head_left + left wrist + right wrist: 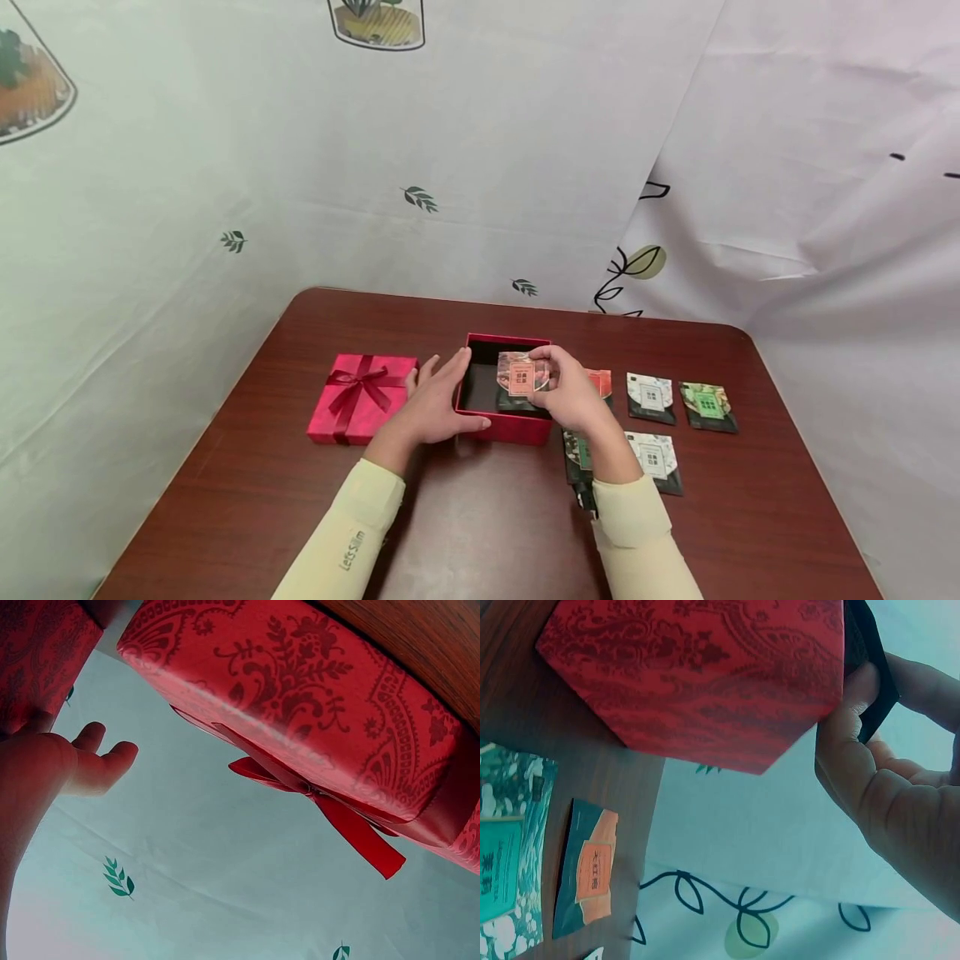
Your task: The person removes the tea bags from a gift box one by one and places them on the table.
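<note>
My right hand (573,396) pinches a tea sachet (520,375) with an orange label and dark lower part, between thumb and fingers. The sachet is held over the right part of an uncovered red box (510,429) with a black inside. In the right wrist view the sachet's dark edge (885,694) rises past the box's patterned wall (705,667). At the box's left side is my left hand (435,408), fingers extended along the left rim and thumb by the front wall. The left wrist view shows its loosely spread fingers (105,765) beside the box.
Left of the box lies a red lid (386,412) tied with a ribbon bow (360,387). On the right lie an orange sachet (602,382), two white ones (649,393) (654,457), a green one (708,406), and a dark green one (577,454) partly behind my right forearm.
</note>
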`<state>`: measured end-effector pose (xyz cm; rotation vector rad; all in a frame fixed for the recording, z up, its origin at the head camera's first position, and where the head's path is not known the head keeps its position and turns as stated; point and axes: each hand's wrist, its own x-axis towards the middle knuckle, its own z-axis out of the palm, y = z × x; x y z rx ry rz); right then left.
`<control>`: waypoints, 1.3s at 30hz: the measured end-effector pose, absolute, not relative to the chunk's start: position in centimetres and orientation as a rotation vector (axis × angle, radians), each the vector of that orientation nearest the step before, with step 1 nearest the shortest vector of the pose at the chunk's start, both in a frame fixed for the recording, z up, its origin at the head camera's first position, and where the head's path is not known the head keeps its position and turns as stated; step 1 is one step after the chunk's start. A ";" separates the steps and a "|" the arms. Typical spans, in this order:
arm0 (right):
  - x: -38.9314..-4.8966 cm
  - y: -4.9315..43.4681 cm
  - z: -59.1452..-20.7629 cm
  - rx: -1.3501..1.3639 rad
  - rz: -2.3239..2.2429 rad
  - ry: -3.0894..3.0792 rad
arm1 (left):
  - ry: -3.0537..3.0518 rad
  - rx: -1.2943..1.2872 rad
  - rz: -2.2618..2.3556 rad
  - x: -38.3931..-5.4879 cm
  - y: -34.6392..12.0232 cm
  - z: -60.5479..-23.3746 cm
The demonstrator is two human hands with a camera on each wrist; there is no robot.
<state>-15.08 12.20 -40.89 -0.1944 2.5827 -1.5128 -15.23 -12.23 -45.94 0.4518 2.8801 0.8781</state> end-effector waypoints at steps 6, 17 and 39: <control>-14.8 13.1 -41.0 -0.159 -1.518 2.567 | 2.889 0.460 0.862 -15.2 -12.2 -46.0; -14.2 14.4 -41.4 -0.137 -1.612 2.492 | 2.901 0.447 0.840 -15.2 -12.2 -46.1; -13.0 17.7 -41.8 -0.104 -1.716 2.426 | 2.891 0.457 0.881 -15.3 -12.2 -46.3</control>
